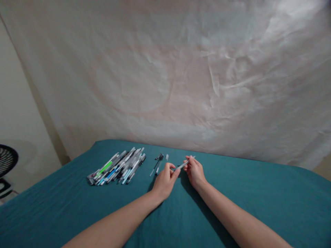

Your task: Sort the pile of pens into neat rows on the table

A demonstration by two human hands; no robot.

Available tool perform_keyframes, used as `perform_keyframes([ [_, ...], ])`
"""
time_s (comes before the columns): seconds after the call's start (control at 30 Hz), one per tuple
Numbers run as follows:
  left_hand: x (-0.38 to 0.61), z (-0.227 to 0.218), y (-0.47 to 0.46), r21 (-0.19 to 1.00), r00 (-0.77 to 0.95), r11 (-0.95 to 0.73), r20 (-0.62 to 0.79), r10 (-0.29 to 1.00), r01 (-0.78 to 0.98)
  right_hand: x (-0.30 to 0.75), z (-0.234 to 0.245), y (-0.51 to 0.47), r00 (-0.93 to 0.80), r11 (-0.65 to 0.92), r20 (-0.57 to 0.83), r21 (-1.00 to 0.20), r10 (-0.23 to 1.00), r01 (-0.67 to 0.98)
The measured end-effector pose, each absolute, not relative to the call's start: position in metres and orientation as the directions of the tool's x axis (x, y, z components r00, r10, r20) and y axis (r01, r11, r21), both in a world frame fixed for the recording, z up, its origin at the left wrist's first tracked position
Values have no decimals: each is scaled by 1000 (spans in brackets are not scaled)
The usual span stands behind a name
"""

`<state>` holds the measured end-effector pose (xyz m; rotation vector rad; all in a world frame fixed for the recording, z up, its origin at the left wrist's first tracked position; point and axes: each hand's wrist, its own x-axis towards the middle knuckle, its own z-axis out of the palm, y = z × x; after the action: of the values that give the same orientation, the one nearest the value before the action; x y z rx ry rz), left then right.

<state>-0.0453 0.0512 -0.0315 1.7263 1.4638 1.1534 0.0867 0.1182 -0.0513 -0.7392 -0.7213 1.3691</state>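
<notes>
Both hands meet over a teal cloth-covered table (pixel 232 206). A thin clear pen barrel (pixel 184 164) runs between them. My left hand (pixel 164 181) pinches its near end with fingers curled. My right hand (pixel 194 171) grips the far end, fingers closed round it. Just left of my left hand lie loose pen parts (pixel 158 162), a dark piece and a small clear cap. Farther left sits a pile of several pens (pixel 118 166), mostly clear and black, one with a green body.
A wrinkled white sheet (pixel 181 75) hangs behind the table's far edge. At the far left edge stands a black round mesh object (pixel 6 160) by a pale wall.
</notes>
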Motion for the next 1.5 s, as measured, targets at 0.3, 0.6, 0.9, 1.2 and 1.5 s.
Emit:
perform_keyframes([
  [0.3,-48,-32,51,798,34,-244,271,962,551,86,-51,118,81,59,13,-800,997,-598],
  [0.6,-49,-31,54,828,88,-202,183,979,523,86,-52,120,61,37,1,-797,998,-602],
  [0.9,-50,-32,52,749,24,-260,311,950,610,85,-50,121,66,35,-7,-791,998,-610],
  [1.2,-50,-30,58,756,81,-202,195,978,623,85,-46,121,55,17,-23,-772,998,-635],
  [1.5,-48,-28,56,773,68,-207,208,976,600,86,-47,122,67,12,-39,-769,997,-639],
])
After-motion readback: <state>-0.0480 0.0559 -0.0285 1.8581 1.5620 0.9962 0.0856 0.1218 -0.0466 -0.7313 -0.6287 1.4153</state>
